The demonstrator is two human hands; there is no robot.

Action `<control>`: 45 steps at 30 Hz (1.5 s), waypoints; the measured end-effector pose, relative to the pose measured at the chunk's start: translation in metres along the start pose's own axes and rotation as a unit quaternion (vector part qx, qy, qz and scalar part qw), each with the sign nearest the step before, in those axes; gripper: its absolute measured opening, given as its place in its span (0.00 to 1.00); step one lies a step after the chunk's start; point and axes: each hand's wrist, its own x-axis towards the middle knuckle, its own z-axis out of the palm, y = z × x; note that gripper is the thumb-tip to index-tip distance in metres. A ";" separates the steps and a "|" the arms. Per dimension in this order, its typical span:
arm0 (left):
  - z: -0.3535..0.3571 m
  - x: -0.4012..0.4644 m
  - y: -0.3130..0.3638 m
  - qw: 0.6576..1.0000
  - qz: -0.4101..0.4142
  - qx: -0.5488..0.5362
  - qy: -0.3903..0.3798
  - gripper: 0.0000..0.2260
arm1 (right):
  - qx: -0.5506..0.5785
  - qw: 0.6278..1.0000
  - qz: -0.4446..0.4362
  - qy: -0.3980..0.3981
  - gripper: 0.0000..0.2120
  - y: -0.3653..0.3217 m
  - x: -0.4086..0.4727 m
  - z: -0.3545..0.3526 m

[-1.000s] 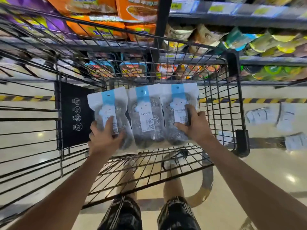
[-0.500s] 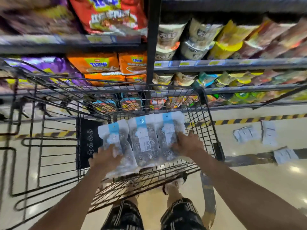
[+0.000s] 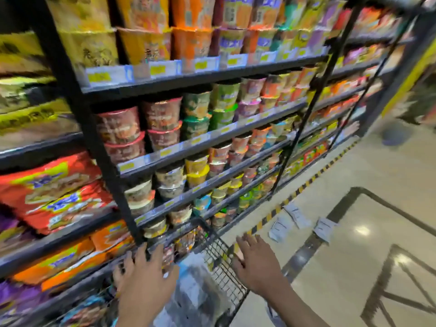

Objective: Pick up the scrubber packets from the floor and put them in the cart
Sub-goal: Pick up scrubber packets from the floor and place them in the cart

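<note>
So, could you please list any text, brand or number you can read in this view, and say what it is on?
None can be read; the frame is motion-blurred.
Yellow price tags on the shelf edges: blurred.
Noodle cups and red noodle bags: print smeared.
White packets on the floor: print too small.
Packets in the cart: label blurred.

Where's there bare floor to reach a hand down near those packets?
Bare tile lies right of the three packets, past the dark floor stripe. It is crowded left of them: striped tape, shelves, cart.

Black shelving stocked with noodle cups, snack bags; striped floor tape.
</note>
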 end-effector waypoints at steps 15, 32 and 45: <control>0.031 -0.101 0.343 0.943 0.328 0.033 0.049 0.34 | 0.058 0.975 0.164 0.137 0.43 0.252 -0.166 -0.069; 0.130 -0.051 0.612 0.920 0.384 0.076 -0.011 0.33 | 0.118 0.948 0.281 0.095 0.38 0.525 -0.130 -0.060; 0.167 0.105 0.816 0.957 0.284 0.041 -0.044 0.26 | 0.061 0.952 0.299 -0.004 0.36 0.759 -0.002 -0.115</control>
